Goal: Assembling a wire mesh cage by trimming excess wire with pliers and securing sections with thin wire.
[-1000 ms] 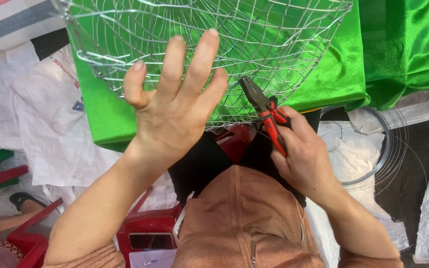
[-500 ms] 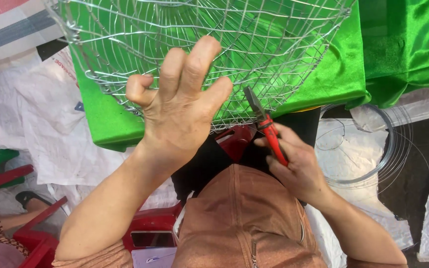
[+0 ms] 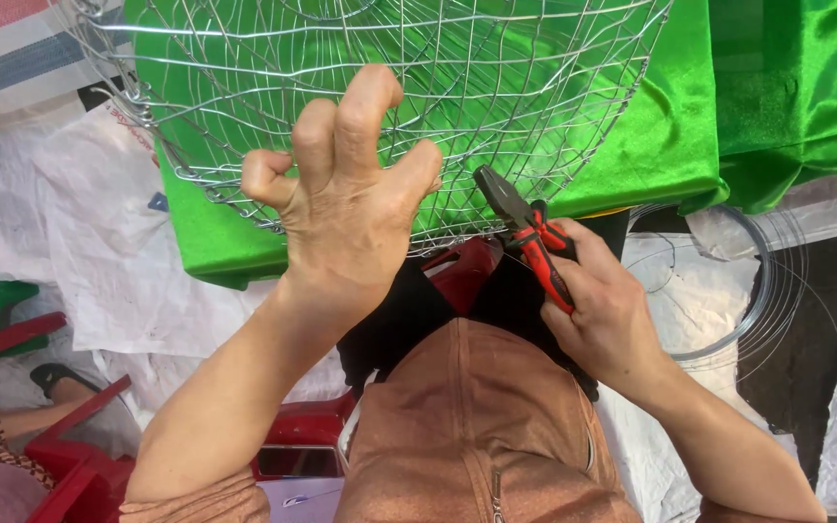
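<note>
Now, left to right:
Far left: a red plastic stool [image 3: 70, 455] low on white sheeting [image 3: 99, 261].
Basket: a round silver wire-mesh basket [image 3: 535, 87] fills the top of the view, resting on shiny green satin cloth [image 3: 670, 145].
Left hand: the left hand [image 3: 346, 208] is raised against the basket's near rim, fingers curled like a claw and hooked into the mesh, gripping the wire.
Pliers: red-handled, dark-nosed pliers [image 3: 525, 228] point up-left, nose touching the basket's lower rim.
Right hand: the right hand [image 3: 607, 310] is wrapped closed around the pliers' handles.
Far right: a coil of thin silver wire [image 3: 762, 291] lies on the ground beside that wrist.
</note>
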